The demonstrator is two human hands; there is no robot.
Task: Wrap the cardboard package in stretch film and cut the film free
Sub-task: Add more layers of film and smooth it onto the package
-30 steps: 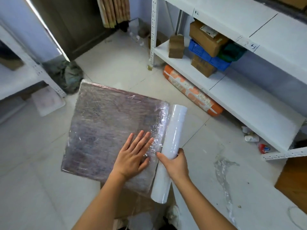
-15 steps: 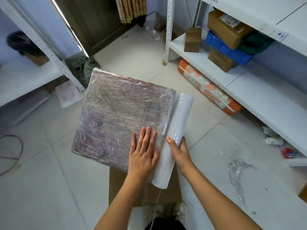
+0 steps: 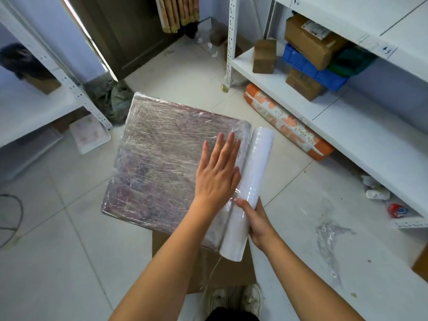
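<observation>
Smoothing: left hand (image 3: 217, 174) flat, fingers straight, on wrapped cardboard package (image 3: 162, 163); right hand (image 3: 257, 222) grasping film roll (image 3: 249, 193) beside it
Next: likely cutting film free

Storeroom: white metal shelving (image 3: 361, 135) stacked with cardboard boxes (image 3: 310, 40).

Bare floor (image 3: 289, 193) lies right of the film roll (image 3: 249, 188); the shelf unit (image 3: 361, 140) bounds it beyond.
</observation>
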